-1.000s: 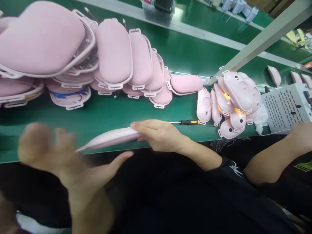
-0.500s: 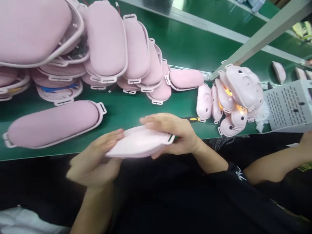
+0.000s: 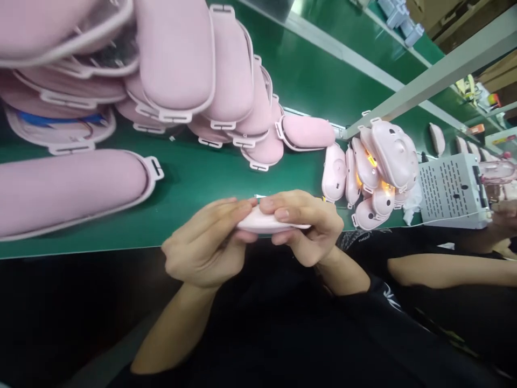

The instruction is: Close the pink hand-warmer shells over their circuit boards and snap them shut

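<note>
Between my hands, above the bench's front edge, is a pale pink oval plastic casing [image 3: 260,222], seen nearly edge-on. My left hand [image 3: 210,242] grips its left end, fingers on top and thumb beneath. The right end is pinched by my right hand [image 3: 309,223], whose fingers cover much of the upper side. To the left on the green bench [image 3: 194,183] lies a longer pink padded shell [image 3: 76,188] with a slotted end tab. Behind it, several pink padded shells [image 3: 177,59] with light rims are heaped; blue material [image 3: 60,118] shows inside one.
Right of my hands stands a pile of pink casings [image 3: 393,153], some glowing orange. Beside it are crumpled white plastic [image 3: 412,199] and a perforated grey metal box [image 3: 454,188]. A slanted beam [image 3: 436,75] crosses behind. At the right edge, another person's forearm [image 3: 456,270] reaches in.
The casing has turned from showing its broad face to nearly edge-on and shifted right. Both hands have moved right with it and now sit closer together. The camera view has shifted slightly.
</note>
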`<state>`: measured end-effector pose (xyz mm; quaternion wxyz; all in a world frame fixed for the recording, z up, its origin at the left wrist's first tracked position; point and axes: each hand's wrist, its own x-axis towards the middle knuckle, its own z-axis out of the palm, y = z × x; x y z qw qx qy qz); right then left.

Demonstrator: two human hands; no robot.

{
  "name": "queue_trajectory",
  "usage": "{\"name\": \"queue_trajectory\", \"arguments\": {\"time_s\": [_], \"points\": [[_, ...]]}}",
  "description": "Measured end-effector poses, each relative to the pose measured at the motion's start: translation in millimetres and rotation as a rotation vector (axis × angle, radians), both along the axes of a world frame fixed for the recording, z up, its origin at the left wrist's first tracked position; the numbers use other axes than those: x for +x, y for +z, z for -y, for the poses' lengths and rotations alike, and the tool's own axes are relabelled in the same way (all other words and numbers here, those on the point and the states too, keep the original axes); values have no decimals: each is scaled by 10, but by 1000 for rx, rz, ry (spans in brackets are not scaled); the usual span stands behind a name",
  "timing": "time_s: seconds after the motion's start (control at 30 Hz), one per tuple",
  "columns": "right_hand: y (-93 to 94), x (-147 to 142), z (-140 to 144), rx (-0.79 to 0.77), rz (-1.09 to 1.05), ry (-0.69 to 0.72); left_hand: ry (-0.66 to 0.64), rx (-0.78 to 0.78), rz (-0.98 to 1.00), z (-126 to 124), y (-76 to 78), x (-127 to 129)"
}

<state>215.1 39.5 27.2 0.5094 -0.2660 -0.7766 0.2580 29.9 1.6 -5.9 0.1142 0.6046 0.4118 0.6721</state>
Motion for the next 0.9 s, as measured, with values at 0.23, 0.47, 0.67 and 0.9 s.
{"name": "queue_trajectory", "arguments": {"time_s": [0.23,0.47,0.67,0.9], "points": [[240,-30,-107,-35,71,59,-165,-131,371,-83,-169,-147],[92,-506,-182,114,381,163,89,-68,217,145,-316,-428],[49,-362,-304,-34,576,204,117,-248,124,286,-401,-864],[-381,-395,-146,-41,381,70,154,-103,-394,162,-222,-931]]}}
